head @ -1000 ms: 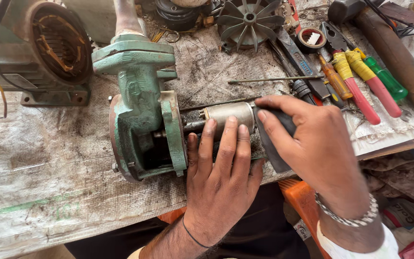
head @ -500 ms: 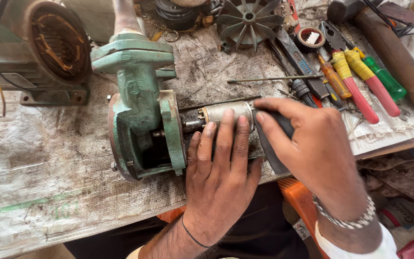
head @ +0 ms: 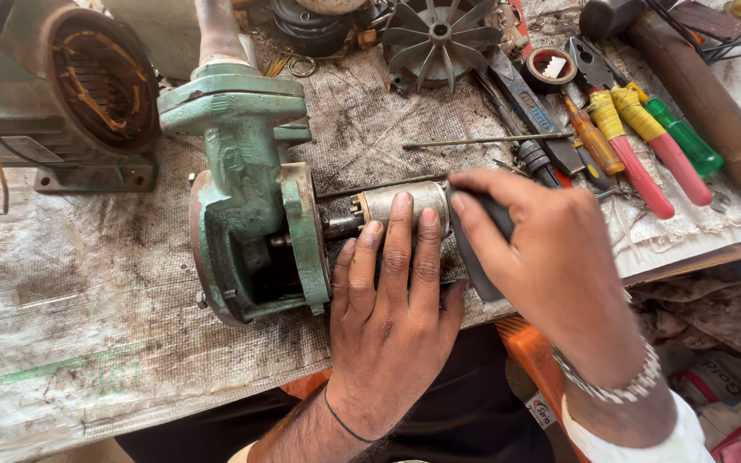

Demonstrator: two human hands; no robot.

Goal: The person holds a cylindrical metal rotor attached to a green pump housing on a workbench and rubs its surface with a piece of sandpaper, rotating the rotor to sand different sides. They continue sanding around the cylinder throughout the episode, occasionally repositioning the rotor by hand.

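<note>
So not much has shifted in the last second, honestly: the left hand (head: 392, 317) is still lying flat over the grey metal rotor (head: 403, 204), fingers (head: 399, 244) stretched out side by side and pressed down on it, same as half a second back. The right hand (head: 551, 257) has crept slightly toward the rotor's outer end and is still curled around a dark strip of abrasive sheet (head: 472, 253), thumb and fingers pinching it against the end of the cylinder. The rotor sits right under the left fingertips, its shaft running just beyond them into the green cast pump housing (head: 246, 197), which hasn't budged on the cloth-covered tabletop (head: 87, 343). My read is that this is a slow rubbing job on the rotor surface, with the left hand acting as a clamp so the part doesn't roll, and the small drift of the right hand is just the stroke carrying on. Well beyond the right fingers there's a row of screwdrivers and pliers (head: 636, 137), a thin metal rod (head: 486, 140), a black fan impeller (head: 439, 34) and a roll of tape (head: 549, 67), all untouched. Far off past the left fingers is the stator shell (head: 100, 81) with its copper windings showing.
</note>
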